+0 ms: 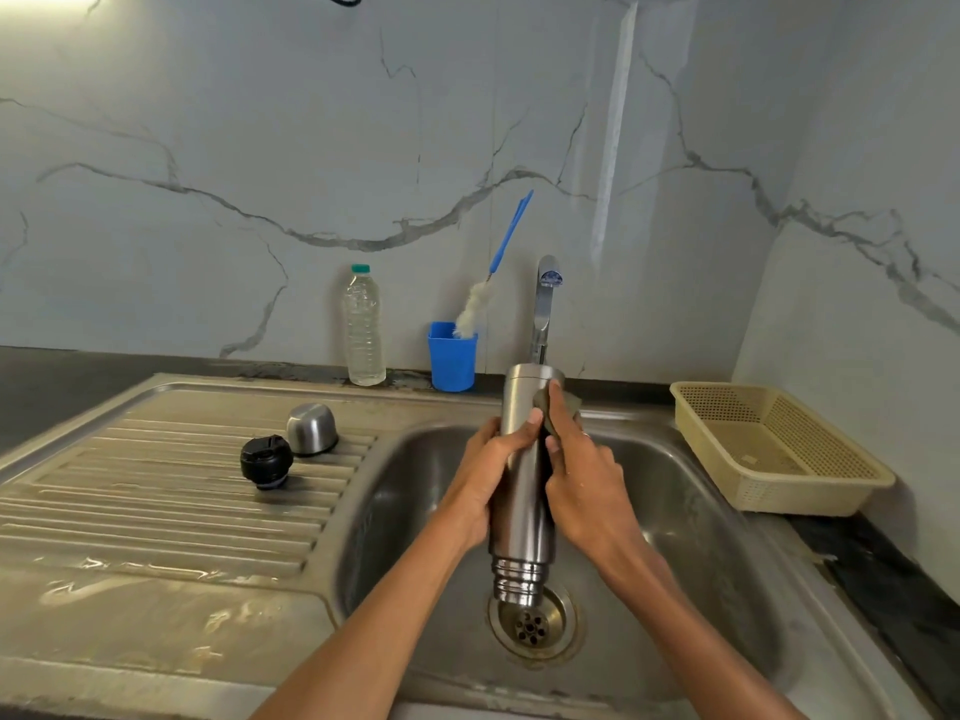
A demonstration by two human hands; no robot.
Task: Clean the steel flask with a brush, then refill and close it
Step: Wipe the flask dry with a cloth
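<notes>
The steel flask [522,491] is held upside down over the sink basin [691,511], its threaded mouth just above the drain [532,623]. My left hand [491,475] grips the flask's body from the left. My right hand [576,470] presses a greenish scrub pad [545,407] against the flask's right side near its base. The bottle brush [493,275], blue handle up, stands in a blue cup [452,358] behind the sink. On the draining board lie the black stopper [266,461] and the steel cap [310,428].
A clear plastic water bottle [363,327] stands by the wall left of the blue cup. The tap [545,304] rises behind the flask; no water is visible. A beige plastic basket [774,449] sits on the counter right of the sink.
</notes>
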